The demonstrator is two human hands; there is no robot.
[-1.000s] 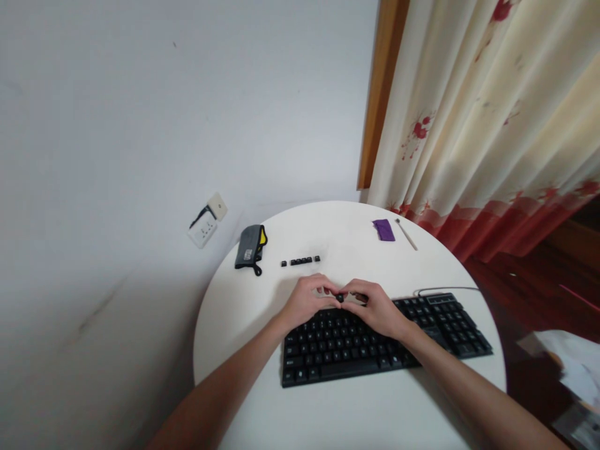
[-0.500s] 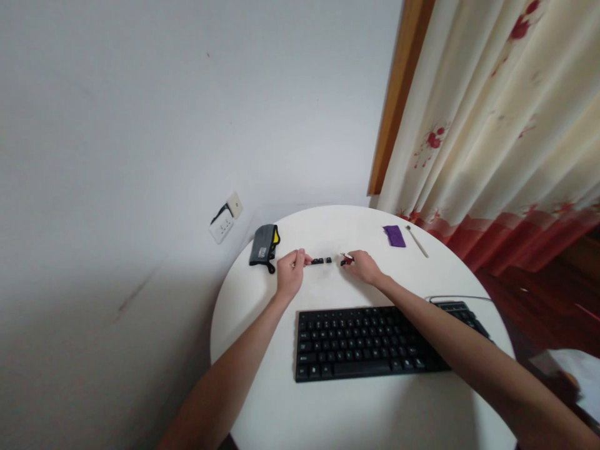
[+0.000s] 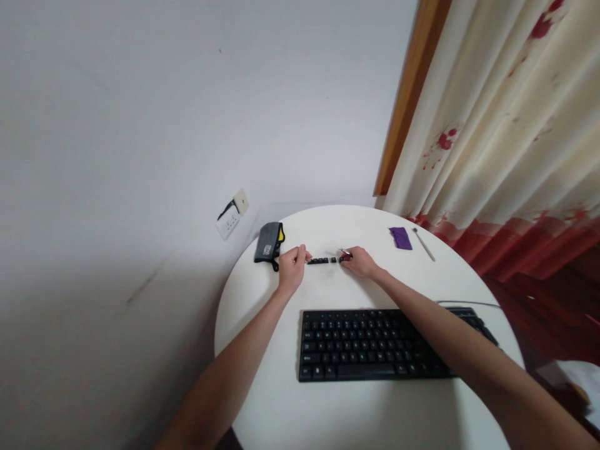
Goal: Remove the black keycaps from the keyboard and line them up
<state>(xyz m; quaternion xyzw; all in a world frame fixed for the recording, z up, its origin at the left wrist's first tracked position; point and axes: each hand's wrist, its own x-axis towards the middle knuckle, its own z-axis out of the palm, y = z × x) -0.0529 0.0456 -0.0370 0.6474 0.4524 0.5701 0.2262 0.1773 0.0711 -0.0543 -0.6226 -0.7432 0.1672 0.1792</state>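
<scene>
A short row of small black keycaps (image 3: pixel 320 260) lies on the white round table (image 3: pixel 262 325), with one more keycap (image 3: pixel 334 260) a little apart to its right. My left hand (image 3: pixel 293 267) is closed at the left end of the row, fingertips touching or almost touching it; what it may hold is hidden. My right hand (image 3: pixel 360 261) is closed around a slim tool (image 3: pixel 346 252) whose thin shiny tip points left. Under its fingertips sits another black keycap (image 3: pixel 342 259). Nearer me lies a black keyboard (image 3: pixel 356 344), partly covered by my right forearm.
A grey pouch (image 3: pixel 268 242) with a yellow patch lies at the table's left edge. At the back right are a purple cloth packet (image 3: pixel 400 238) and a thin brush (image 3: pixel 424 244). The keyboard's cable (image 3: pixel 469 303) runs right. Wall and curtain border the table behind.
My right hand has moved slightly left toward the row, bringing its keycap closer to the single one. The left hand stays at the row's end. The whole view has shifted a little.
</scene>
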